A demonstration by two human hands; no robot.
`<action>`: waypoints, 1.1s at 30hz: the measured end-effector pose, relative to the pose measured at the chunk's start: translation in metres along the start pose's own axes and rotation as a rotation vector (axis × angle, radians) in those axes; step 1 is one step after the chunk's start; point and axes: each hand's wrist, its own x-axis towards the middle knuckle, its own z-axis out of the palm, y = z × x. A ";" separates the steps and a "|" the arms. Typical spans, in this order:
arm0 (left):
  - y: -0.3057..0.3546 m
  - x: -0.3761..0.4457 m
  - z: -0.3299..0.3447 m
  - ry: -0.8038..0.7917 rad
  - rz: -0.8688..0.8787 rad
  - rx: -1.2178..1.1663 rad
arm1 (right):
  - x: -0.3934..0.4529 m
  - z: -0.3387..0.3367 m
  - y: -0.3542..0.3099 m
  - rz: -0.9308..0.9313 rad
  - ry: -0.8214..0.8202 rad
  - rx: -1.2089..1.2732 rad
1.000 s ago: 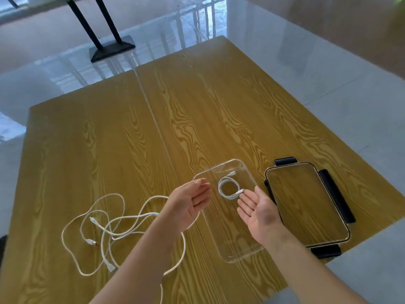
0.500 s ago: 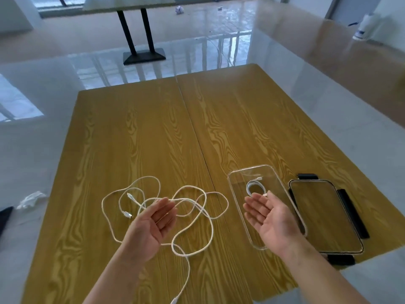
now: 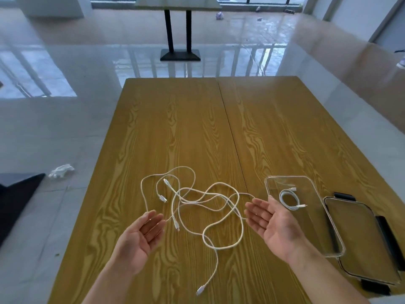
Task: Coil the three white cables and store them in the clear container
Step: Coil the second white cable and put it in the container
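Two white cables [image 3: 197, 200] lie loose and tangled on the wooden table [image 3: 186, 128], their plugs scattered among the loops. One small coiled white cable [image 3: 290, 199] rests inside the clear container [image 3: 271, 183] at the right. My left hand [image 3: 140, 240] hovers palm up at the near left of the tangle, fingers straight, holding nothing. My right hand [image 3: 274, 224] is palm up between the tangle and the container, empty too, covering part of the container's near left side.
The container's lid [image 3: 361, 240], clear with black clips, lies right of the container near the table's right edge. A crumpled white scrap [image 3: 61, 171] and a dark object [image 3: 15, 194] are on the floor at left. Another table's black base [image 3: 179, 54] stands far behind.
Both hands have shifted left, away from the container, and now flank the loose cables. The view has tilted up and swung left. The coiled cable stays in the container.
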 end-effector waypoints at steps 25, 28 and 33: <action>-0.008 0.091 -0.008 0.205 0.078 0.677 | 0.080 0.038 0.035 -0.008 0.093 -0.788; -0.008 0.101 0.003 0.214 0.156 0.860 | 0.090 0.025 0.031 -0.010 0.131 -0.872; -0.009 0.123 0.017 0.248 0.220 1.065 | 0.106 0.025 0.031 -0.074 0.133 -1.111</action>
